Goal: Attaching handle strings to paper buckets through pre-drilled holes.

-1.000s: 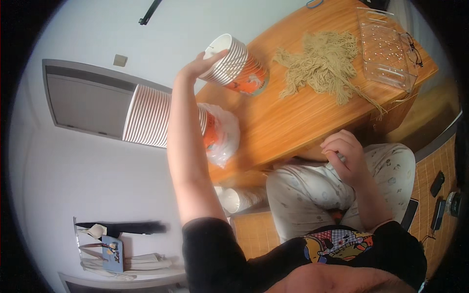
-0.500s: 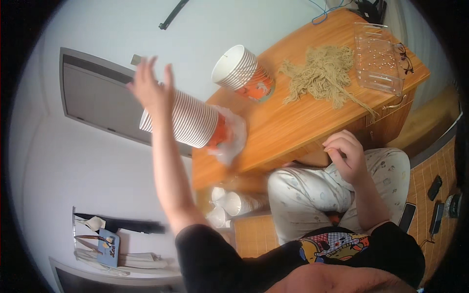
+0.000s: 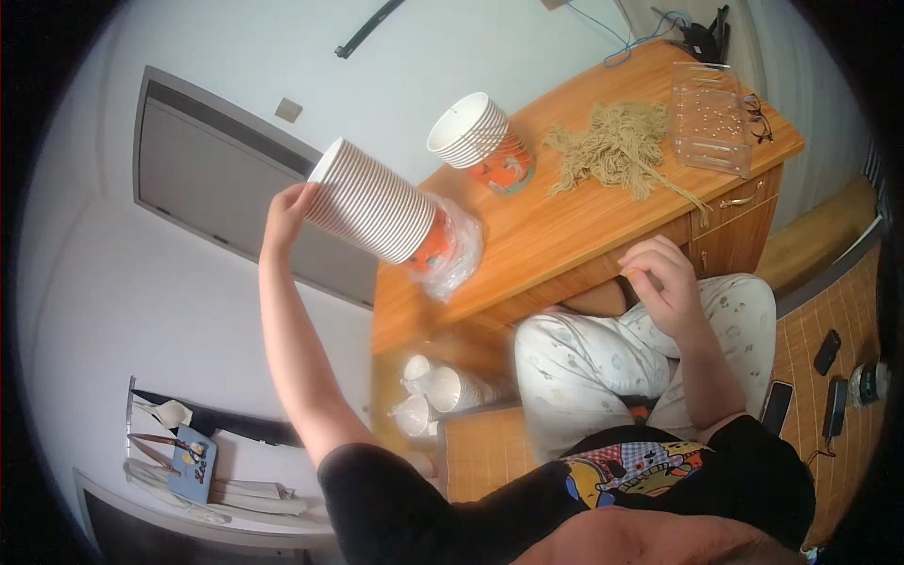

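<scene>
Lying on its side at the upper middle of the frame, a long stack of ribbed white paper cups (image 3: 369, 201) has its orange base end tucked into a clear plastic bag (image 3: 459, 252) on the wooden surface (image 3: 565, 235). The left hand (image 3: 285, 213) is raised at the stack's open end, upper left of centre, its fingers (image 3: 303, 196) curled against the rim of the outermost cup; whether they actually pinch the rim or only touch it cannot be told. The left forearm runs down from there toward the lower middle of the frame.

Just right of the lying stack, a shorter stack of the same cups (image 3: 480, 141) stands tilted on the surface, well apart from the left hand. Further right lies a heap of tan cord (image 3: 617, 151), and beyond it, near the upper right edge, a clear plastic box (image 3: 711, 118) with a pair of glasses (image 3: 758, 118) beside it.

The right hand (image 3: 664, 282) rests right of centre, above the lap in pale patterned trousers (image 3: 584, 367), its fingers (image 3: 650, 273) curled loosely inward and holding nothing that can be seen. Below the surface's edge, at lower centre, several white cups (image 3: 433, 391) lie on the floor. A dark phone (image 3: 776, 407) lies at the lower right.
</scene>
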Available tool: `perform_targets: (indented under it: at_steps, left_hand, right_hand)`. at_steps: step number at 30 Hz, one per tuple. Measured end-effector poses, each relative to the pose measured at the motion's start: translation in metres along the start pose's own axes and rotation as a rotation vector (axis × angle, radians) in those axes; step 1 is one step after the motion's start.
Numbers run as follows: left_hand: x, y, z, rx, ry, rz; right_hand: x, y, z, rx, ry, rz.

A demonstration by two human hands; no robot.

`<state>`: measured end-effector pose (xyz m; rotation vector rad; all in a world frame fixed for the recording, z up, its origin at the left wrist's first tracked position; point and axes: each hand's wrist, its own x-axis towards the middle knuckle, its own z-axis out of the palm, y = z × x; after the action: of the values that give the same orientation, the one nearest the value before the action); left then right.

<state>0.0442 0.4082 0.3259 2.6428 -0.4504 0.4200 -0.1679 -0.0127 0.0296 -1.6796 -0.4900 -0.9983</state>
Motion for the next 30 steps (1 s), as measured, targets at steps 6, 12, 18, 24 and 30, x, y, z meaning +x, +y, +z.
perform_targets:
  at_steps: [6, 12, 18, 24, 30]
  left_hand:
    - [0.002, 0.016, 0.005, 0.106, 0.006, 0.088]
    - [0.003, 0.013, 0.000, 0.036, 0.050, -0.041]
    - [-0.005, 0.016, -0.015, 0.011, 0.186, 0.011]
    - [-0.029, 0.054, -0.024, 0.127, 0.645, 0.437]
    - [-0.088, 0.104, -0.011, -0.180, 0.751, 0.582]
  right_hand:
    - [-0.008, -0.031, -0.001, -0.017, -0.009, -0.068]
    - [-0.013, -0.062, 0.002, 0.016, -0.035, -0.124]
    - [-0.011, -0.079, 0.002, 0.038, -0.032, -0.139]
    - [-0.010, -0.081, 0.003, 0.029, -0.030, -0.133]
    - [-0.010, -0.076, 0.001, 0.030, -0.018, -0.045]
